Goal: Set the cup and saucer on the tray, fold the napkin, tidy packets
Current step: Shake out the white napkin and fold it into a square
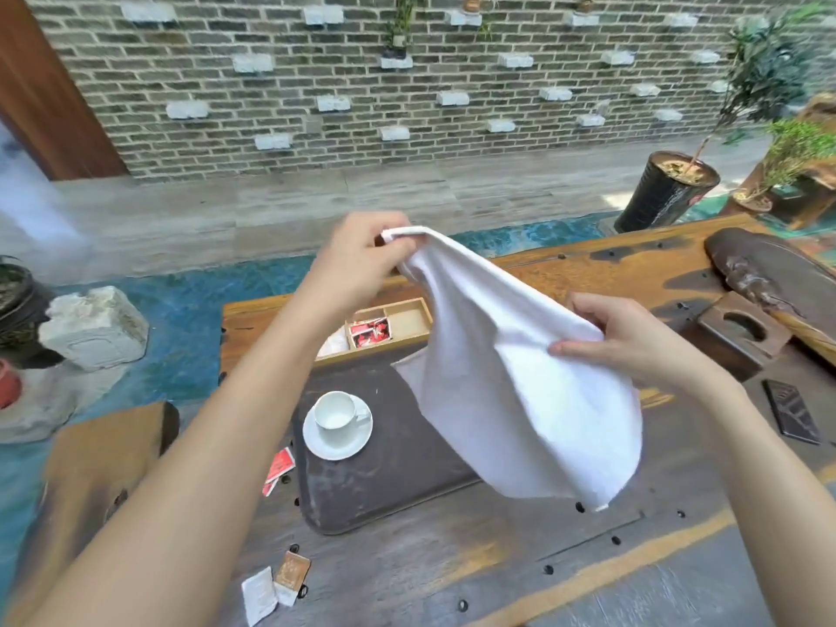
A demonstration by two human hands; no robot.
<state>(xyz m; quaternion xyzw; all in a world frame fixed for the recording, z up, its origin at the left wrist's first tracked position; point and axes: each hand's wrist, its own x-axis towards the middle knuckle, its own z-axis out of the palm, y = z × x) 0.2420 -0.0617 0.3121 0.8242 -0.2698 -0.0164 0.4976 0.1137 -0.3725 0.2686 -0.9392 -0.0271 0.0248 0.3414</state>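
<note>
1. White cloth, the napkin (506,382), hangs in the air above the table, held up by both hands and sagging into a loose pouch over the right part of the tray.
2. The left hand (362,260) pinches the napkin's far upper corner between thumb and fingers, closed tight on the fabric.
3. The right hand (633,337) grips the cloth's right edge, lower and nearer, with the fingers folded over the fabric and the thumb on top.
4. The dark tray (384,481) lies on the wooden table (497,567), near the middle of the scene.
5. The white cup (335,410) stands upright on its white saucer (337,438), and both sit on the left part of the tray.
6. Red packets (278,468) lie just off the tray's left edge, on the table.
7. A white packet (258,597) and a brown packet (292,573) lie together at the near edge of the table, left of centre.
8. The wooden box (407,321) sits just beyond the tray's far edge; one compartment holds red packets, the one to its right looks bare, and the left one is partly hidden by the left arm.
9. A dark flat rectangular object (791,418) lies on the table to the right, well apart from the tray.
</note>
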